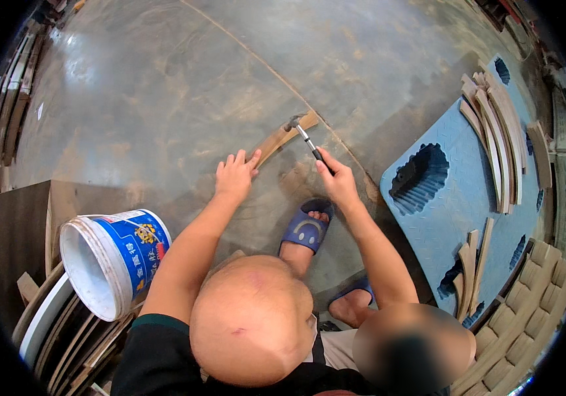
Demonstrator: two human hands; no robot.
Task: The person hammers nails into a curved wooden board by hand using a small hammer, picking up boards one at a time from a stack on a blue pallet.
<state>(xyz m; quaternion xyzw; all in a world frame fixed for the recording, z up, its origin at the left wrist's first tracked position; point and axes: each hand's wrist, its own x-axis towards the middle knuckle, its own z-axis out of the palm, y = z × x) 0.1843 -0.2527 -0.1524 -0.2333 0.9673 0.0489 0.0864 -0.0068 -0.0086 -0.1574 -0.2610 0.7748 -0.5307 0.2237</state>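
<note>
- Right hand gripping a hammer, its head at the far end of a curved wooden strip.
- Left hand touching the near end, grasp unclear.
- Concrete floor beneath, open beyond.
- Bucket left, blue platform right, stacked boards upper left.

Curved wooden strip: near end obscured at the left grip; hammer: handle partly masked by the right grip, contact of its head with the wood too small to tell. Rounded patch, lower right: blurred, nature indistinct. Stacked boards, far left: cut off by the view's dark rim; thin strips, lower left: partly covered by the bucket.
</note>
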